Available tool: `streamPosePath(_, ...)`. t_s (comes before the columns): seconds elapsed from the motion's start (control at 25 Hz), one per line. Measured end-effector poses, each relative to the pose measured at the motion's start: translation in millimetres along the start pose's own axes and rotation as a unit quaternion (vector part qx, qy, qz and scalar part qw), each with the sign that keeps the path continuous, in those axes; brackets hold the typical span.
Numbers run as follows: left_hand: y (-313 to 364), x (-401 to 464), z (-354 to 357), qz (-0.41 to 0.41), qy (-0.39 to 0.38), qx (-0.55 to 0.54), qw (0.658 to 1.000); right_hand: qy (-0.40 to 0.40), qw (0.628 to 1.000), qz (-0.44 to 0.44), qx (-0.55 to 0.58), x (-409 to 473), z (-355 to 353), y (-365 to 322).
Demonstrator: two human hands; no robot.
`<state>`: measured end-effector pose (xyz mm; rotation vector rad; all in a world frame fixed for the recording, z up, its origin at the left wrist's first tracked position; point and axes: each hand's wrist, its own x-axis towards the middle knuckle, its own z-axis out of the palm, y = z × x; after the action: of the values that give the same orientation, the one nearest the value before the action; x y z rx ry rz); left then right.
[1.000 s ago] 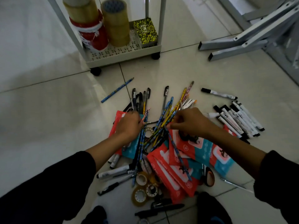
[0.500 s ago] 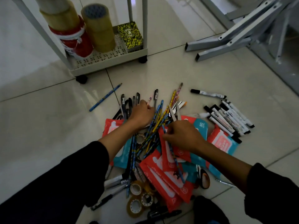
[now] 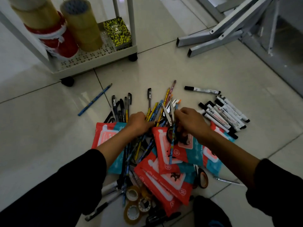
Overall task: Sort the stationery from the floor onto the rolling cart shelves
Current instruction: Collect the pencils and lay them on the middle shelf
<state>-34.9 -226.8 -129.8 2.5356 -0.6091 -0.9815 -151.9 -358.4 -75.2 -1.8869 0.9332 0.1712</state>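
Both hands grip slim pencils: left hand (image 3: 139, 122) several, right hand (image 3: 191, 122) one.

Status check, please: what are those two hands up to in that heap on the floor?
Left hand closed round a bunch of pencils. Right hand lifting scissors and a blue pencil. Cart shelf ahead, nothing blocking.

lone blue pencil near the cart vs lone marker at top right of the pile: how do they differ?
The blue pencil is thin and patterned blue; the marker is thicker, white with a black cap. The pencil lies diagonally, the marker almost level. Both lie flat on the floor, apart from the pile, untouched.
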Motion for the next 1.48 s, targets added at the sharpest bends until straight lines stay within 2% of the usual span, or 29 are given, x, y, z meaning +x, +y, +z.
streamPosePath(0.2,-5.7,-0.1,0.1,0.002,-0.027,-0.027,0.999,0.054,0.990,0.026,0.130,40.4,-0.8,-8.3)
streamPosePath(0.36,-6.2,1.7,-4.8,0.004,-0.006,-0.105,0.994,0.085,0.986,0.060,0.133,86.9,-0.6,-13.9)
streamPosePath(0.48,-0.4,7.1,-16.3,0.005,0.033,-0.179,0.983,0.065,0.997,0.039,-0.006,112.0,7.2,-27.3)
streamPosePath(0.56,-0.3,13.2,-22.8,0.009,0.054,-0.257,0.965,0.080,0.987,0.028,-0.133,122.5,12.4,-35.9)
streamPosePath(0.64,-6.8,19.9,-27.5,-0.002,0.076,-0.338,0.938,0.091,0.975,0.042,-0.198,127.4,17.9,-40.5)
streamPosePath(0.72,-18.9,22.4,-32.1,-0.012,0.093,-0.364,0.927,0.093,0.961,0.045,-0.256,128.1,27.0,-41.5)
streamPosePath(0.88,-45.8,15.7,-39.6,-0.016,0.132,-0.214,0.968,0.103,0.963,0.043,-0.244,127.8,34.2,-41.6)
streamPosePath(1.04,-52.8,3.3,-42.6,-0.036,0.171,-0.130,0.976,0.117,0.969,0.057,-0.212,124.7,33.4,-38.2)
streamPosePath(1.2,-57.4,-6.8,-45.5,-0.038,0.165,-0.090,0.982,0.148,0.974,0.084,-0.149,119.7,39.4,-40.4)
streamPosePath(1.48,-70.0,-8.6,-39.3,-0.015,0.145,-0.017,0.989,0.149,0.973,0.086,-0.153,119.2,47.9,-46.7)
